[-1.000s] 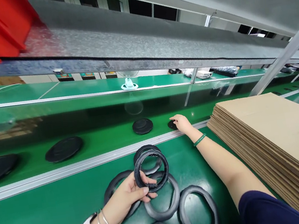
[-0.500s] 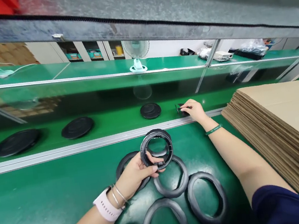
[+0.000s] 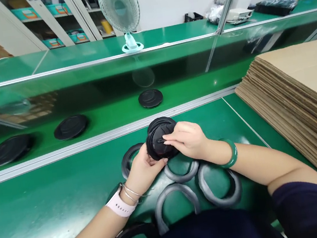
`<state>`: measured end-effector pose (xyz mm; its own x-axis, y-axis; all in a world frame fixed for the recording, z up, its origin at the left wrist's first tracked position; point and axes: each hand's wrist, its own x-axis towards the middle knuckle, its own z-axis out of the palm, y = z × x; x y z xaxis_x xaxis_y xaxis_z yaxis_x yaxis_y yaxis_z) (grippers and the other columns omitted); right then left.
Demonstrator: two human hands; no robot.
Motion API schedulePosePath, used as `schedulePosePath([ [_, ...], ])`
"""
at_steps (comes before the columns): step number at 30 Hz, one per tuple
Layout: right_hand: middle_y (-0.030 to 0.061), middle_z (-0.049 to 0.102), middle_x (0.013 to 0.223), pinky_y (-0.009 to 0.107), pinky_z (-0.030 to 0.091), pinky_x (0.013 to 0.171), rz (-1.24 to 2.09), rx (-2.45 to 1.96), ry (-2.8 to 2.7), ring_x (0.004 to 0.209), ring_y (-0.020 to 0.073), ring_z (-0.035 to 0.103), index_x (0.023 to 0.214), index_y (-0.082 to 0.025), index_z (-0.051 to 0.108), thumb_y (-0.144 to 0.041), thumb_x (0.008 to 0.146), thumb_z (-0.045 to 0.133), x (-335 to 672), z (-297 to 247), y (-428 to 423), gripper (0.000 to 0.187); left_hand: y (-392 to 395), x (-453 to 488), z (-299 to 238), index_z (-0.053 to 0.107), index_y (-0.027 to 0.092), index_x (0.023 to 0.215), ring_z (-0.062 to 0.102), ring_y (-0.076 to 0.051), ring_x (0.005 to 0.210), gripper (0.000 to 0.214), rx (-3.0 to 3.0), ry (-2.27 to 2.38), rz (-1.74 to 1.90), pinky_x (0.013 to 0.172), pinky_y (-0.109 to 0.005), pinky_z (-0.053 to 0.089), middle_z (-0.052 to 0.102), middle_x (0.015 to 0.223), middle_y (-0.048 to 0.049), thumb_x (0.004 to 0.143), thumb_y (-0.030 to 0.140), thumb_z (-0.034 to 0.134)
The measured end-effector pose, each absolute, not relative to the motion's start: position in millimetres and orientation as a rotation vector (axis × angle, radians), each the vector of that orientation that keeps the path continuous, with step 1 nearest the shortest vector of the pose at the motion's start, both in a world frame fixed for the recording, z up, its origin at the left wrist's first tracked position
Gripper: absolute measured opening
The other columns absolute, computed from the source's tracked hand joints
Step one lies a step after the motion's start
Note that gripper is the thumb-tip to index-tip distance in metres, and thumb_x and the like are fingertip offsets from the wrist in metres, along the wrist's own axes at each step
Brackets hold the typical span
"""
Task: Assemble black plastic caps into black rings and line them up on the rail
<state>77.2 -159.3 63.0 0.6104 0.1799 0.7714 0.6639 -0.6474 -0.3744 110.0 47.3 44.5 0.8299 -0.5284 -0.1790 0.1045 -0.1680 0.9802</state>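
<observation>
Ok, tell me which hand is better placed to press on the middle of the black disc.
Probably the right hand: its thumb and index finger sit at the middle of the black disc. The left hand is around the lower-left edge, so it seems better suited to steadying.

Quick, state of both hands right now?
Left hand: closed on a black ring.
Right hand: fingertips pinched at the middle of a black disc, over that ring.
</observation>
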Motion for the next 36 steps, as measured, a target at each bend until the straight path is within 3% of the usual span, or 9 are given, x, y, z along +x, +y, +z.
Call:
schedulePosePath([
  [7, 0.0058, 0.06, 0.081, 0.031, 0.05, 0.067, -0.948, -2.259, -0.731, 0.073, 0.0176, 0.056, 0.1, -0.014, 0.069, -0.021, 0.103, 0.054, 77.2, 54.0, -159.6, 0.016, 45.6, 111.3, 48.1, 0.045, 0.018, 0.122, 0.069, -0.015, 0.068, 0.063, 1.596, -0.329, -0.626, 0.067, -0.029, 0.06, 0.069, 0.084, 0.001, 0.071, 0.024, 0.081],
  [14, 0.0049, 0.058, 0.078, 0.031, 0.049, 0.062, -1.11, -2.361, -0.839, 0.07, 0.0181, 0.053, 0.101, -0.014, 0.067, -0.014, 0.101, 0.053, 78.3, 46.8, -161.0, 0.013, 42.3, 110.7, 50.9, 0.045, 0.02, 0.119, 0.068, -0.012, 0.065, 0.061, 1.61, -0.349, -0.588, 0.063, -0.025, 0.06, 0.067, 0.084, 0.0033, 0.07, 0.023, 0.081],
  [36, 0.0077, 0.058, 0.086, 0.035, 0.05, 0.074, -0.856, -2.336, -0.694, 0.081, 0.0214, 0.054, 0.097, -0.013, 0.064, -0.018, 0.103, 0.046, 73.8, 52.8, -154.6, 0.019, 45.4, 109.3, 48.8, 0.042, 0.023, 0.113, 0.068, -0.012, 0.065, 0.057, 1.647, -0.366, -0.572, 0.061, -0.025, 0.06, 0.065, 0.088, 0.0046, 0.071, 0.021, 0.08],
])
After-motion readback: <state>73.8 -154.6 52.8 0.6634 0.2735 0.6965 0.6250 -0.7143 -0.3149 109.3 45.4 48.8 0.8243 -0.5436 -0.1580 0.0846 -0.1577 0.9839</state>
